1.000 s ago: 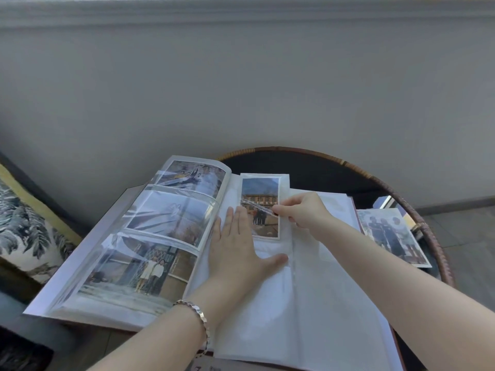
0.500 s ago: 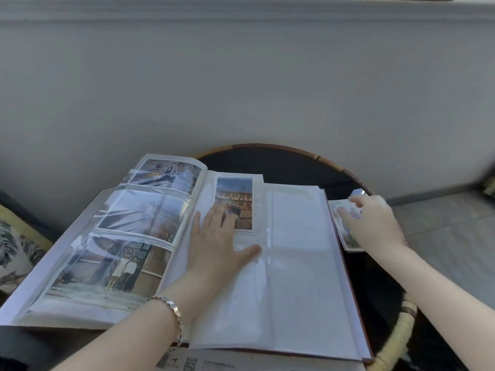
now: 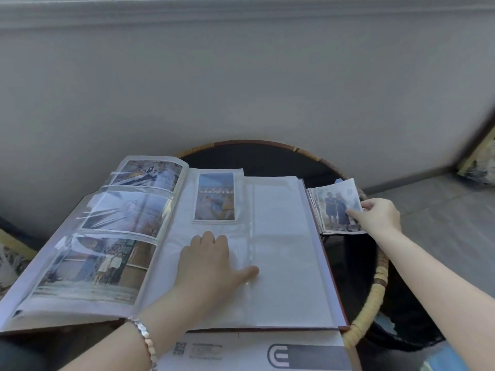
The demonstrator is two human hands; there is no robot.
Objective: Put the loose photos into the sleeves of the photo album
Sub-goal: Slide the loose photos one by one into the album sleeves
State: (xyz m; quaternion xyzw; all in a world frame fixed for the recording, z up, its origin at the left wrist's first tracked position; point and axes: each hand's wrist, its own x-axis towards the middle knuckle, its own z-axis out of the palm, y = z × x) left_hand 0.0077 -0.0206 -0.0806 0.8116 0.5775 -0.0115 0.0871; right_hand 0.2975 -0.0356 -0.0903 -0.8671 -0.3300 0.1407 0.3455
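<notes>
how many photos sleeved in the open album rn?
4: three stacked on the left page, top, middle, bottom; one at the right page's top. Other pages hidden.

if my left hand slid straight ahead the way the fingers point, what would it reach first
Probably the portrait photo already in the sleeve: the left hand lies flat on the album page, fingers pointing up the page toward its lower edge, with only clear sleeve between.

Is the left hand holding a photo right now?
No, the left hand lies flat on the album page; the right hand grips the top photo.
</notes>
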